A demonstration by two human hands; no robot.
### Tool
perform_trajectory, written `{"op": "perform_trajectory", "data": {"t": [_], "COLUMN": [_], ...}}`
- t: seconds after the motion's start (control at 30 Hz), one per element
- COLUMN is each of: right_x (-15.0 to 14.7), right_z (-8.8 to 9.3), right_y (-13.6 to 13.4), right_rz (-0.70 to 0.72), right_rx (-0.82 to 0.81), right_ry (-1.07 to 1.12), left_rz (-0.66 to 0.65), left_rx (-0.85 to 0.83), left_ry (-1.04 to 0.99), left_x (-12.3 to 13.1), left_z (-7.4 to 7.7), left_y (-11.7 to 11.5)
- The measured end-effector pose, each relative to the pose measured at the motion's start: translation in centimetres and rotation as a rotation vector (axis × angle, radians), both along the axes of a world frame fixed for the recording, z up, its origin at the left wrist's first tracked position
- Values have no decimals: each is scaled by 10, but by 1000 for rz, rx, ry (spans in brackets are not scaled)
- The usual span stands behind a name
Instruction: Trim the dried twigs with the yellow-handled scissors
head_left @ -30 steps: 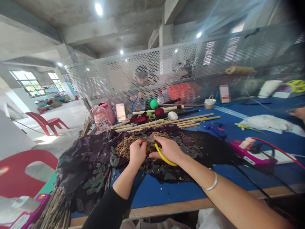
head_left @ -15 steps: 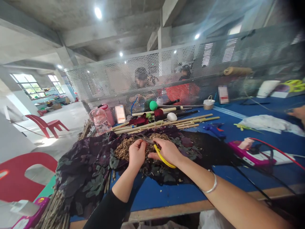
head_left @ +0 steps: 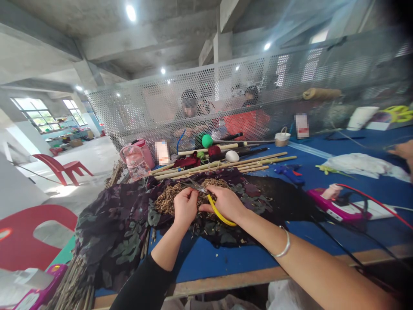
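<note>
My right hand (head_left: 226, 202) is wrapped round the yellow handle of a pair of scissors (head_left: 220, 212), whose metal blades point up and to the left. Just left of it, my left hand (head_left: 186, 206) is closed in a pinch; what its fingers hold is too small to make out. Both hands are over a heap of small brown dried pieces (head_left: 166, 199). The heap lies on a dark, leaf-patterned cloth (head_left: 122, 232) spread over the blue table (head_left: 206, 267).
Bamboo sticks (head_left: 271, 160), yarn balls and a white egg-shaped object (head_left: 232, 156) lie behind the heap. A blue glue gun (head_left: 289, 174) and a magenta power strip (head_left: 335, 206) are at right. Beyond a perforated screen (head_left: 155, 103) sit two people; another person's hand (head_left: 402, 150) shows far right.
Both hands keep nearly the same places, with the scissors still in my right hand. The view has shifted slightly.
</note>
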State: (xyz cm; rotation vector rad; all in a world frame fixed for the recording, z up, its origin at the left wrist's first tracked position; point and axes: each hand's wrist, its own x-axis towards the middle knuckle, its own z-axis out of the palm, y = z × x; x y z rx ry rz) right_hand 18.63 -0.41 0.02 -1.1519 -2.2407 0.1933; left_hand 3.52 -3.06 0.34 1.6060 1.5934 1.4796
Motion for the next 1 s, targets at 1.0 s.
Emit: {"op": "perform_trajectory", "data": {"t": [1.0], "right_x": [3], "right_z": [-1], "right_y": [6], "right_rz": [-89], "right_rx": [-3], "right_ry": [75], "left_rz": [57], "left_rx": [-41], "left_ry": [-5], "left_x": [-18], "left_z": [-8], "left_y": [15]}}
